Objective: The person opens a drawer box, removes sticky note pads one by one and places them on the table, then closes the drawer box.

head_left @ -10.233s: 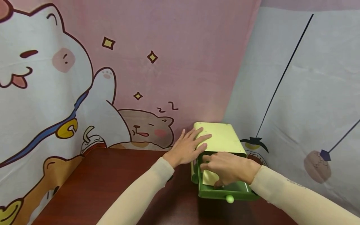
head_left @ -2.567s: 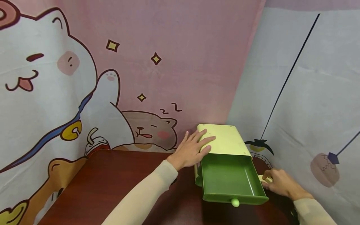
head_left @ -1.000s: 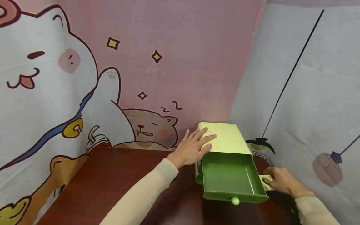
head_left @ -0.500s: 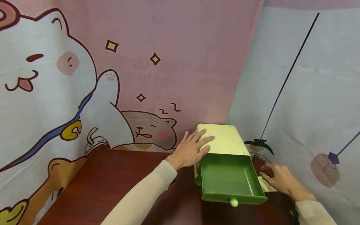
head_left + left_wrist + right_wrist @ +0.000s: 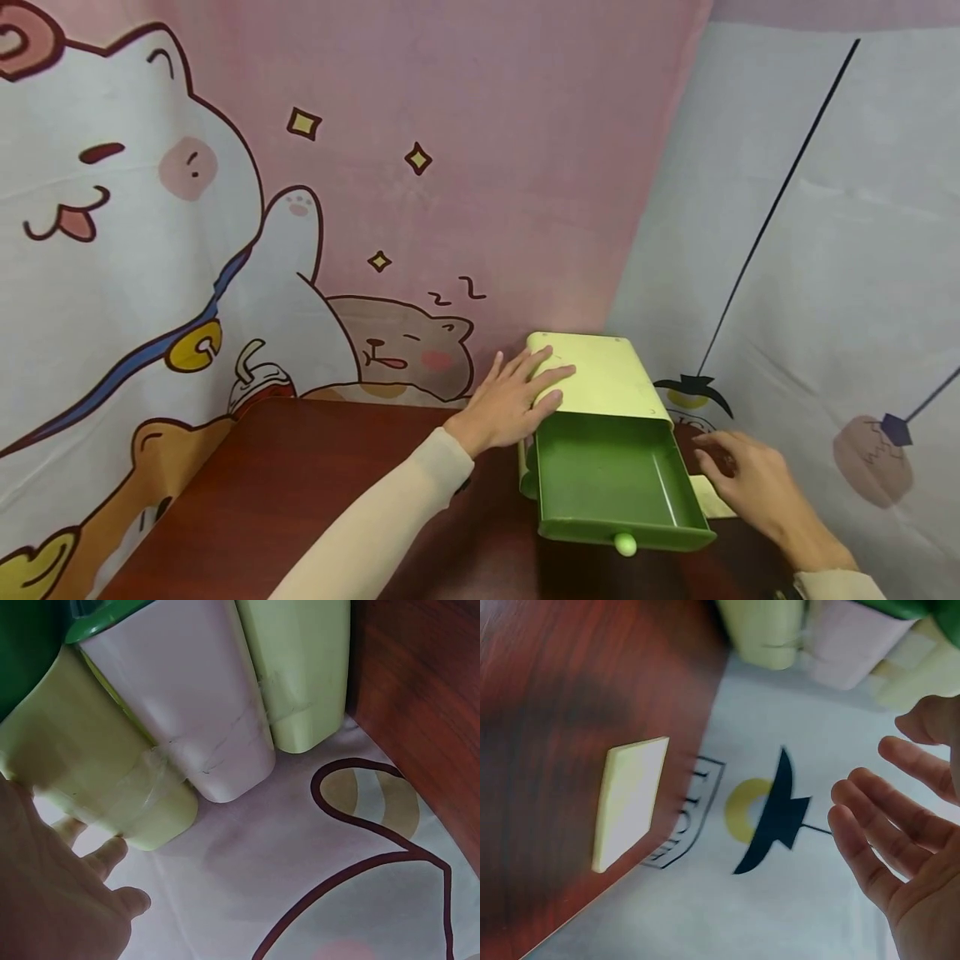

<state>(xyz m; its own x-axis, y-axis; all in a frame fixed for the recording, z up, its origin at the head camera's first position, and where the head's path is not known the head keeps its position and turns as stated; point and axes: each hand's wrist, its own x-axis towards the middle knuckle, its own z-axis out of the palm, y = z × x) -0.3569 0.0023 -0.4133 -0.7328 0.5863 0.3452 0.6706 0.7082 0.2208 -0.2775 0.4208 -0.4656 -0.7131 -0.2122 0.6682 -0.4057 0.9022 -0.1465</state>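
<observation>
A small drawer cabinet (image 5: 600, 379) with a pale yellow top stands on the table. Its green drawer (image 5: 611, 479), with a round light green knob (image 5: 625, 544), is pulled out and has nothing in it. My left hand (image 5: 506, 408) rests flat on the cabinet's top left side, fingers spread. To the right of the drawer, a pale yellow sticky note pad (image 5: 711, 497) lies on the table, partly hidden in the head view but whole in the right wrist view (image 5: 630, 804). My right hand (image 5: 753, 483) hovers over and beside the pad, fingers loosely bent and holding nothing.
The dark red-brown table (image 5: 337, 483) reaches back to a pink and white cartoon curtain (image 5: 525, 167), which also closes off the right side. In the left wrist view, the cabinet shows a pink tier (image 5: 195, 705) between two yellow ones, with clear tape across them.
About ten seconds ago my right hand was inside the drawer at the sticky note pad. It then brought the pad to the table on the right, let go and rose. My left hand stayed put.
</observation>
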